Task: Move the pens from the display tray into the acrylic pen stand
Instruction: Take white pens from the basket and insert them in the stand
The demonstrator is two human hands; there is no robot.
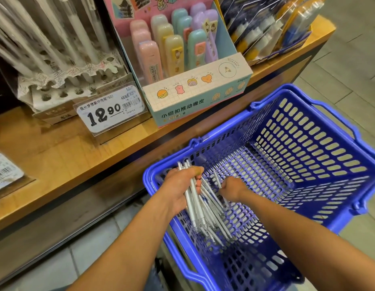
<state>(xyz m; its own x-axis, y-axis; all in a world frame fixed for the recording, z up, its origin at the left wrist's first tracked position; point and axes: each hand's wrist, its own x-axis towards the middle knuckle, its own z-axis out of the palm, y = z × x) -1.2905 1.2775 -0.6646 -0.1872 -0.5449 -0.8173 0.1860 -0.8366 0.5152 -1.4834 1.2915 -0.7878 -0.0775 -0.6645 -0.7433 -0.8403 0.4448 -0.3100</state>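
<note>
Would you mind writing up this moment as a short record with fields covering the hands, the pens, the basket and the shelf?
left hand: grips a bundle of white pens over the basket
right hand: fingers curled round one pen in the basket
loose pens: lying on the basket floor
basket: blue plastic, perforated, beside the shelf
pen stand: on the wooden shelf, many holes unfilled, some white pens standing in it
price tag: reads 12.90, in front of the stand
eraser box: right of the stand, pastel items
</note>
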